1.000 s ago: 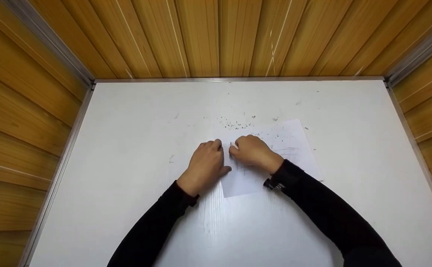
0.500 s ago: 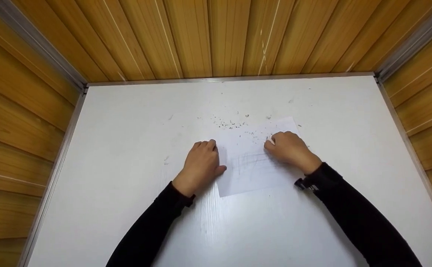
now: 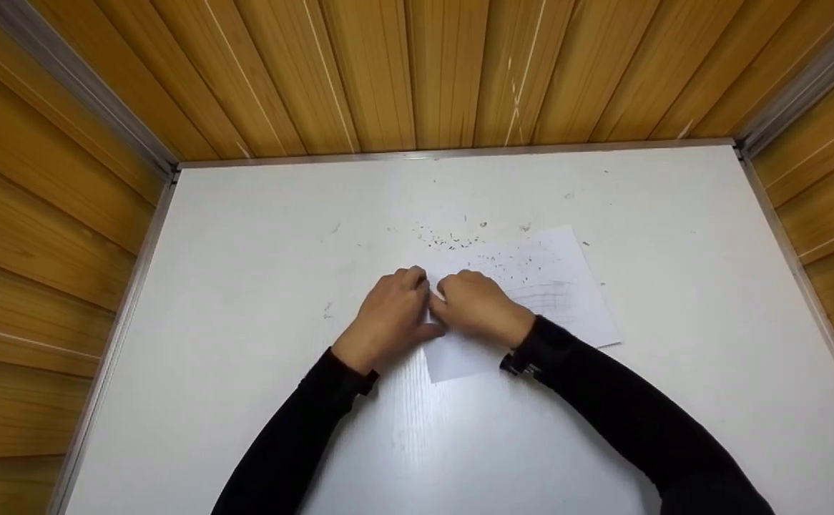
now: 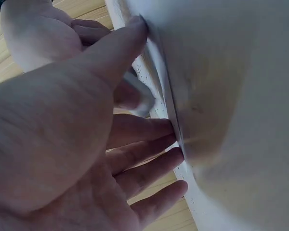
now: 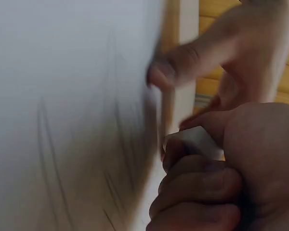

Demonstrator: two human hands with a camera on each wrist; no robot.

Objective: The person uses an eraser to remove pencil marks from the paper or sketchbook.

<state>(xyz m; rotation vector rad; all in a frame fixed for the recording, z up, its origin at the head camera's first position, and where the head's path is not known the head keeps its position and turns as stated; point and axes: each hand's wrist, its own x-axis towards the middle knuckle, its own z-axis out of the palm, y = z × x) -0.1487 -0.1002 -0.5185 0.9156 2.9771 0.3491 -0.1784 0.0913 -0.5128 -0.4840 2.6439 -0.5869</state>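
Observation:
A white sheet of paper [image 3: 592,315] with grey pencil lines [image 5: 50,149] lies on the white table. My left hand [image 3: 392,315] rests at the paper's left edge, its fingers extended and fingertips against the sheet. Beside it, my right hand [image 3: 478,307] pinches a white eraser [image 5: 202,140] between thumb and curled fingers, low over the left part of the paper. In the head view the eraser is hidden by the hand; in the left wrist view the eraser is blurred.
Dark eraser crumbs [image 3: 453,242] are scattered on the paper's upper part and on the table beyond it. Wood-patterned panels [image 3: 374,71] wall the table at the back and both sides, with a metal strip [image 3: 417,154] along the back edge.
The right hand with the eraser swept right across the paper, then came back left beside the left hand. The left hand stayed at the paper's left edge.

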